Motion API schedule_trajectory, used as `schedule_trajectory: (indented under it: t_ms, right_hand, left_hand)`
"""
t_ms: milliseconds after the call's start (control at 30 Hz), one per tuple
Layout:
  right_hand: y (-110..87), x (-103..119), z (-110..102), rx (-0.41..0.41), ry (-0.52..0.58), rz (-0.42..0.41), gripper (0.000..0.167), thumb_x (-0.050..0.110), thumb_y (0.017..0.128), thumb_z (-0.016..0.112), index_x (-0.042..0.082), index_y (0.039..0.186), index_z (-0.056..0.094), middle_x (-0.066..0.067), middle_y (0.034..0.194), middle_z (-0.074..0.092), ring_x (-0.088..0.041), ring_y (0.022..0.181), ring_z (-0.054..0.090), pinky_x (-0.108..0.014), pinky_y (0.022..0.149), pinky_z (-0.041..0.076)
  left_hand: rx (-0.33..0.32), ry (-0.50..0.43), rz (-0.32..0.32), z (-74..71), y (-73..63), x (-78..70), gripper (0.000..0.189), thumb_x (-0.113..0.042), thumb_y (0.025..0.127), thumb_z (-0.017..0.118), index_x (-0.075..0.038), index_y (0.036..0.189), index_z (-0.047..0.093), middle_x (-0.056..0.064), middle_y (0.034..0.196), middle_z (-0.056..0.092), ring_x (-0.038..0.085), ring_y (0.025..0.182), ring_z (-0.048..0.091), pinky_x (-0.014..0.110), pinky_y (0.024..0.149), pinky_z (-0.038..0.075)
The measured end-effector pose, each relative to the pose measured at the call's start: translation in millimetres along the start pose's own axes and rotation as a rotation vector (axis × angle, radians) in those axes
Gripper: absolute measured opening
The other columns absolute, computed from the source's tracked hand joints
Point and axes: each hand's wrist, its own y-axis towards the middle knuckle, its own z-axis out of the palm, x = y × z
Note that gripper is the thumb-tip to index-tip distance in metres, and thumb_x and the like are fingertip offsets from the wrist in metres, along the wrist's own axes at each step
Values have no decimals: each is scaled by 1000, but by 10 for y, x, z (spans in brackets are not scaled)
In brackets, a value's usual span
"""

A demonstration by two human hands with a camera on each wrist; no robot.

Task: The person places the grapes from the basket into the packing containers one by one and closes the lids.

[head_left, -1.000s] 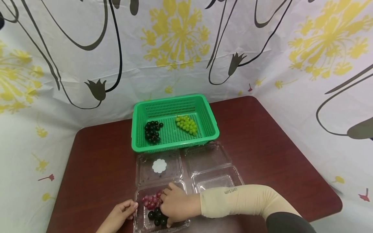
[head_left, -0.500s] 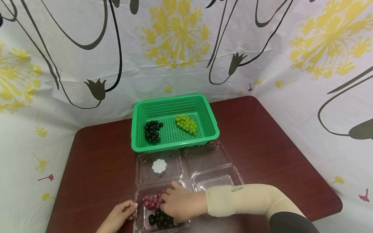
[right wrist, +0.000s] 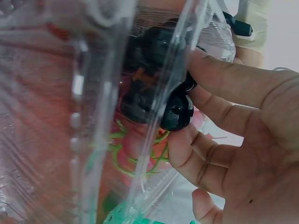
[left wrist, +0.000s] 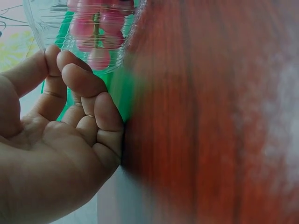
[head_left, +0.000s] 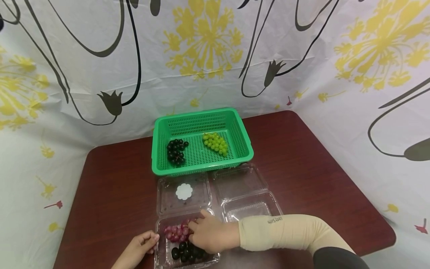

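Note:
My left hand (head_left: 141,244) pinches the left edge of an open clear plastic clamshell container (head_left: 160,257) with thumb and fingers, at the table's front. The left wrist view shows curled fingers (left wrist: 84,79) at its clear wall. Two bunches lie in the tray: red grapes (head_left: 177,233) toward the back and black grapes (head_left: 184,254) toward the front. My right hand (head_left: 211,233) reaches over the container's right side and holds the black grapes, its thumb and fingers on either side of them in the right wrist view. It partly hides both bunches in the head view.
A green basket (head_left: 201,167) stands behind, holding black grapes (head_left: 176,152) and green grapes (head_left: 215,144). A second open clear container (head_left: 246,203) lies to the right, partly behind the sleeved forearm (head_left: 275,231). A white scalloped disc (head_left: 184,191) shows at the left lid. Patterned cloth surrounds the table (head_left: 111,209).
My right hand has shifted slightly to the right, uncovering more of the black and red grapes. The black bunch sits a little farther right. My left hand stays on the container's edge.

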Motion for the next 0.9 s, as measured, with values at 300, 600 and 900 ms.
schedule_trajectory:
  t_ms: [300,600,900]
  right_hand:
    - [-5,19,57,-25,28,29,25,33,72,80,34,91,65,14,101,57,-4,80,52,-31,88,36]
    - [-15,22,101,-46,67,50,24,33,70,81,34,87,64,14,101,57,-4,77,50,-32,90,35]
    - [-40,-16,12,-8,7,-23,32,49,72,78,34,97,65,12,111,59,-7,89,56,-29,84,39]
  left_hand:
    - [-8,-13,-5,5,-25,-13,33,-19,102,46,9,88,52,-10,74,53,0,67,50,20,64,45]
    - [-9,-8,-34,7,-19,-16,33,-20,102,46,9,88,52,-8,74,53,1,66,50,20,64,45]
    - [-41,39,-60,31,0,-57,33,-24,102,48,4,86,55,-7,72,53,2,64,49,21,62,44]
